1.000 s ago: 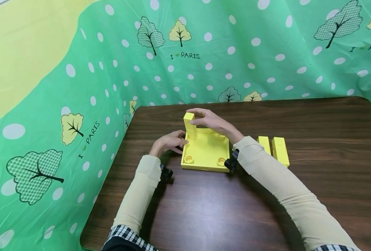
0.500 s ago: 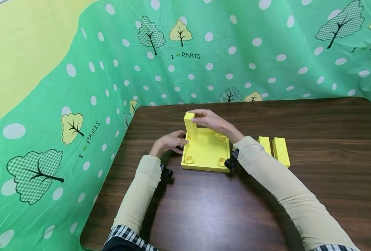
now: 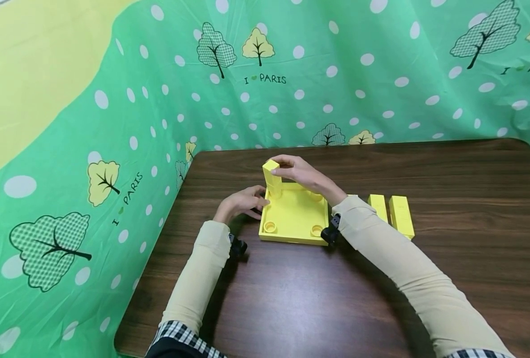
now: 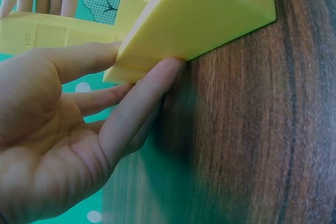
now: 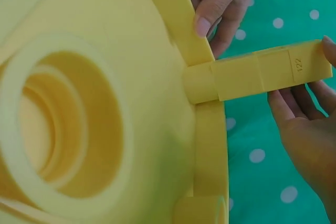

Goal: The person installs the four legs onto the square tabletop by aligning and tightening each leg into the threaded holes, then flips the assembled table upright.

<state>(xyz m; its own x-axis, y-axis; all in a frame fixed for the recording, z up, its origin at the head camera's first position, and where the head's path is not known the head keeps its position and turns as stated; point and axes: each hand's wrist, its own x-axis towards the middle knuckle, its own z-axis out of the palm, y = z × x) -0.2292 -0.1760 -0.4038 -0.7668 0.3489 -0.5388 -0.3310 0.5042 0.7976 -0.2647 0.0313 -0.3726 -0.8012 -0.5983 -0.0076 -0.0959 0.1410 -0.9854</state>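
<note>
A yellow square board with a raised rim and round sockets at its corners lies on the table, sockets facing up. At its far left corner a yellow square leg stands upright in a socket; the right wrist view shows its round end in the socket. My right hand grips the leg near its top between thumb and fingers. My left hand pinches the board's left edge, thumb on the rim and fingers on the outer side, as the left wrist view shows.
Two more yellow legs lie on the dark wooden table to the right, partly behind the right sleeve. A green dotted cloth hangs beyond the table and along its left.
The leg has turned a little about its upright axis under my right fingers, so its top now shows corner-on. My left hand and the board have stayed in place.
</note>
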